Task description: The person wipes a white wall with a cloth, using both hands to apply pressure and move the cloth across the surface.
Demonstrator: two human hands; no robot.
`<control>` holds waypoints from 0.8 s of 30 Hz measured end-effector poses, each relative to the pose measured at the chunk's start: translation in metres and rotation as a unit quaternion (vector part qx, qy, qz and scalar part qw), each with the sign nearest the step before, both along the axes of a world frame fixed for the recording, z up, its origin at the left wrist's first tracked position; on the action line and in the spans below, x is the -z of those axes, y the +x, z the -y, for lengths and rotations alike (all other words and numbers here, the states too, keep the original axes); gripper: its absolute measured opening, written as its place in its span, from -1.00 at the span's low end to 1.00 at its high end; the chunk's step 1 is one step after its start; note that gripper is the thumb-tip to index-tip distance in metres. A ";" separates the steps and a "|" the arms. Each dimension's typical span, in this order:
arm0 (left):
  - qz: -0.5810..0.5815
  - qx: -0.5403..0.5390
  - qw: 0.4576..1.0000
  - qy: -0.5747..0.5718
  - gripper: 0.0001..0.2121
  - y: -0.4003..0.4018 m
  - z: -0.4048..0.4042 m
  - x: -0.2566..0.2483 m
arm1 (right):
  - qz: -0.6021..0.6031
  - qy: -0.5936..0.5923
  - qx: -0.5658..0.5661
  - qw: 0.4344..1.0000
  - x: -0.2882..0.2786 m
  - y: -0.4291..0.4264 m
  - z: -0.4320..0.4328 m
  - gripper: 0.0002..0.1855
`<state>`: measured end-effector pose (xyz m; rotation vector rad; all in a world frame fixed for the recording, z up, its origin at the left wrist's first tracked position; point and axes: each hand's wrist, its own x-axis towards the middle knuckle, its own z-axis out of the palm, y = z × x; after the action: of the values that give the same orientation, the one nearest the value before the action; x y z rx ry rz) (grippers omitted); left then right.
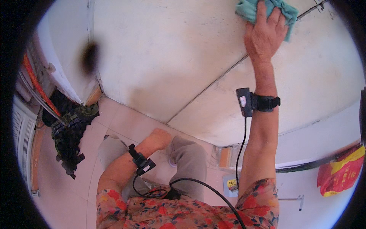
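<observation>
My right hand (263, 37) presses a folded teal cloth (248, 10) against a stained off-white panel surface (171, 51), near the top of the view. A dark seam (211, 83) crosses this surface diagonally and passes behind my right wrist. Down at my knees, my left hand (160, 138) is curled into a fist with no object visible in it; its palm side is hidden. Both forearms carry black strapped devices, the right one (244, 101) and the left one (141, 163), each trailing a cable.
Dark fabric strips (68, 134) hang at the left, beside an orange pole (40, 83) and a white vented panel (23, 126). Pink floor tiles (120, 111) lie below. On the right are a red and yellow bag (340, 174) and a grey box (228, 191) with a yellow label.
</observation>
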<state>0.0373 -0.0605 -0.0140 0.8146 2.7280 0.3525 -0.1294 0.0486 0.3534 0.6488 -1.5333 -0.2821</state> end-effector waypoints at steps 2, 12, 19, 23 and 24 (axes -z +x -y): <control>0.012 0.013 1.000 -0.011 -0.84 -0.001 -0.006 0.002 | 0.032 0.025 0.008 0.999 0.024 -0.012 0.005 -0.34; -0.029 -0.017 0.999 0.029 -0.83 -0.001 -0.002 -0.001 | 0.126 0.203 -0.081 0.968 0.058 -0.004 0.033 -0.50; -0.029 -0.014 0.999 0.027 -0.85 0.003 0.004 -0.005 | 0.067 0.128 0.008 0.989 -0.032 0.014 -0.010 -0.55; 0.020 -0.008 1.000 -0.012 -0.78 0.000 0.001 -0.002 | 0.082 0.138 0.050 0.986 -0.015 0.026 -0.050 -0.48; 0.029 -0.003 0.999 -0.028 -0.78 0.000 0.003 0.004 | 0.101 0.129 0.046 0.985 -0.010 0.027 -0.063 -0.47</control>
<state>0.0371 -0.0640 -0.0181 0.7697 2.6752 0.2937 -0.1024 0.1117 0.3632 0.8320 -1.7393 -0.5037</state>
